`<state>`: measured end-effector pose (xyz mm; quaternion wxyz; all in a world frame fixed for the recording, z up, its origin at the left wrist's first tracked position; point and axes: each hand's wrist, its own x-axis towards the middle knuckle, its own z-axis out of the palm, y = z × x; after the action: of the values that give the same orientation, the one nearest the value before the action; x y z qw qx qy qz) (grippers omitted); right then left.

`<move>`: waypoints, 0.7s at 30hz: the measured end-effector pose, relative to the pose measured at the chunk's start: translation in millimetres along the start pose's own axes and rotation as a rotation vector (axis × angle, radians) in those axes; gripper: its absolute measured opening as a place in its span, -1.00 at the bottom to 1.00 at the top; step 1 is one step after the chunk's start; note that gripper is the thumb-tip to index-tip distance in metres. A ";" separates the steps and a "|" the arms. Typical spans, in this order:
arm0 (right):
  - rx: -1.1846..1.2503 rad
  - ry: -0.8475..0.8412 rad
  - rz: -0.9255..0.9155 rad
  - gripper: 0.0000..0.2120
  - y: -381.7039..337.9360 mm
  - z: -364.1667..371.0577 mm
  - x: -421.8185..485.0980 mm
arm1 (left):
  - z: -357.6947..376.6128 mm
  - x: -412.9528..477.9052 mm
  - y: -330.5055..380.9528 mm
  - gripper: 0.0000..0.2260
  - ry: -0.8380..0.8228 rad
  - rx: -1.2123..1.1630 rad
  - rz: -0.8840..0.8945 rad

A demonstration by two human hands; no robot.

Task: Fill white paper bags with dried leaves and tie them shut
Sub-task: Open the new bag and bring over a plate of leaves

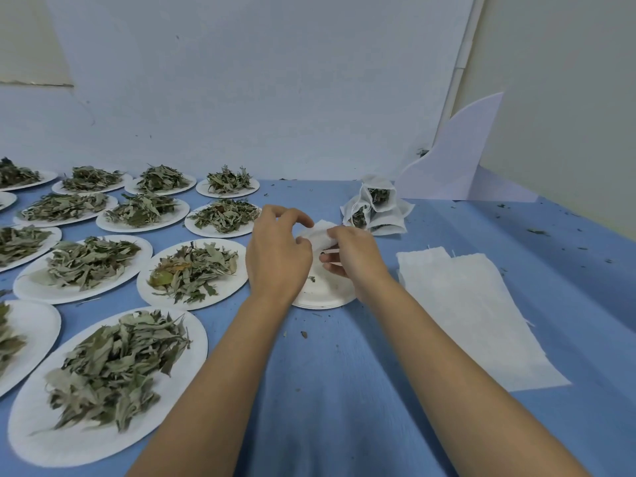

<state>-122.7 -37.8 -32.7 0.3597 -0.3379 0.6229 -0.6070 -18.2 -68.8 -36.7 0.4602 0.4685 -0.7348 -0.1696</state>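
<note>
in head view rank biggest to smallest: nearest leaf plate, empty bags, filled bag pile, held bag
nearest leaf plate
empty bags
filled bag pile
held bag
The top two look close, and nearness inflates the plate.

Matt paper plates point(311, 297); fibrous white bags point(475, 304); dry crinkled leaves point(113, 370); smooth blue tablecloth point(344, 390).

a blue cloth point(337, 373) covered the table under the left hand point(278, 249) and the right hand point(354, 256). white plates point(172, 414) stood in rows to the left of the left hand, and one plate point(323, 294) lay directly beneath both. beyond the right hand, off to its right, a bent white card point(457, 160) stood upright. a white pipe point(463, 56) ran up the pale wall point(258, 80) above it.
</note>
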 end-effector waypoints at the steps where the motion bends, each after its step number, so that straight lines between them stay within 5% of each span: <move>1: -0.020 0.004 -0.028 -0.84 1.3 -0.5 1.3 | 0.1 -0.3 0.2 -0.78 -0.014 -0.030 -0.014; 4: -0.243 0.050 -0.146 -0.93 4.6 -1.5 3.6 | -0.4 -1.0 0.6 -0.89 0.019 -0.067 -0.008; 9: -0.448 0.155 -0.553 -0.56 9.0 -1.6 -2.3 | -3.6 -1.4 -3.6 -0.85 0.083 -0.022 0.011; 14: -0.687 0.142 -0.874 -0.67 13.4 0.7 -6.3 | -1.6 -0.5 -4.7 -0.85 0.075 -0.017 0.021; 21: -0.908 0.280 -0.864 -0.90 13.0 5.4 -8.1 | 3.2 -2.5 -2.9 -0.87 0.049 -0.041 0.067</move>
<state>-113.7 -33.2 -45.5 -0.1811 -0.5945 0.6668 -0.4113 -19.0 -68.7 -41.6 0.4929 0.4380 -0.7351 -0.1575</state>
